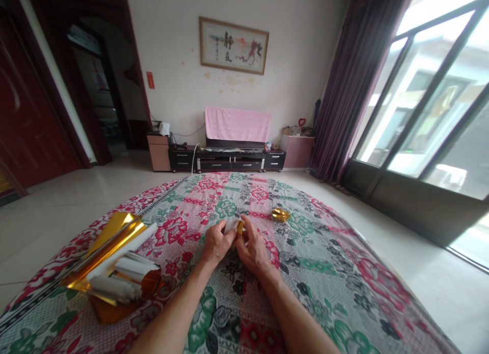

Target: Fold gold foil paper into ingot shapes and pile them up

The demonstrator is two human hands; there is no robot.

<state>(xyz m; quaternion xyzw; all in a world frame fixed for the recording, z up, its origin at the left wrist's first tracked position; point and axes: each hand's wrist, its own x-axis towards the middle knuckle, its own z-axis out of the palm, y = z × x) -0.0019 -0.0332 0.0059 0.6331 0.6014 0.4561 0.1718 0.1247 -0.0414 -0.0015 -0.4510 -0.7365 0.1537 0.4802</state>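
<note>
Both hands meet over the middle of a flowered cloth point(214, 303), holding a small piece of white-and-gold foil paper point(231, 224) between them. My left hand point(217, 242) is closed, its thumb and fingers pinching the white side. On the gold side, my right hand point(252, 243) closes its thumb and fingers round the edge. Beyond the right hand lies a small folded gold foil piece point(280, 215). To the left rest a roll of gold foil point(110, 244) and a pile of white-backed foil sheets point(122, 280), some curled, with gold showing beneath.
Past the cloth's far edge, a low black TV cabinet point(233, 163) stands against the wall, with a pink towel point(237, 124) draped over the screen. Dark curtains point(351, 89) and a glazed door point(428, 119) are on the right. A red door point(34, 104) is on the left.
</note>
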